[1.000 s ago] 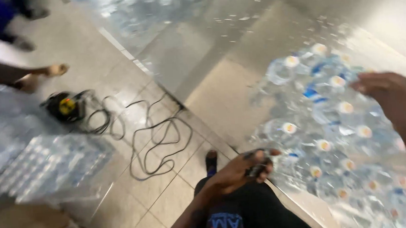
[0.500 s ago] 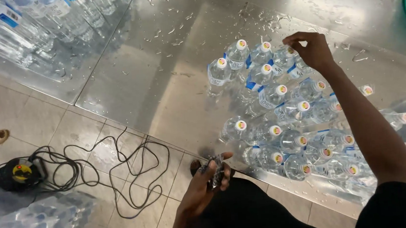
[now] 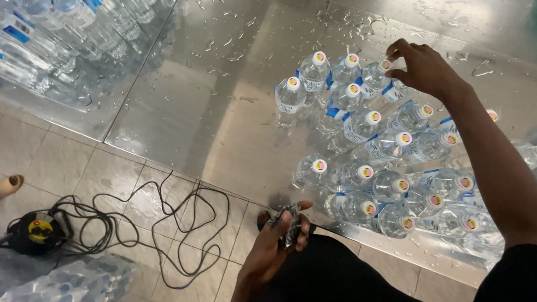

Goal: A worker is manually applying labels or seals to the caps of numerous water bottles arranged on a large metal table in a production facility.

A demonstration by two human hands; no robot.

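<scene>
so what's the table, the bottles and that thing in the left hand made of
Table: looks like stainless steel, shiny, mirror-like, beaded with water. Bottles: clear plastic, see-through walls, light caps. Left hand grips a dark crumpled piece, possibly cloth or wrap; too small to tell.

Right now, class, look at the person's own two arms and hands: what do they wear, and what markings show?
Both the left hand and right hand are bare: no gloves, rings or watch show. The forearms are uncovered. A black short sleeve covers the right upper arm. No cables or markings show on either arm.
</scene>
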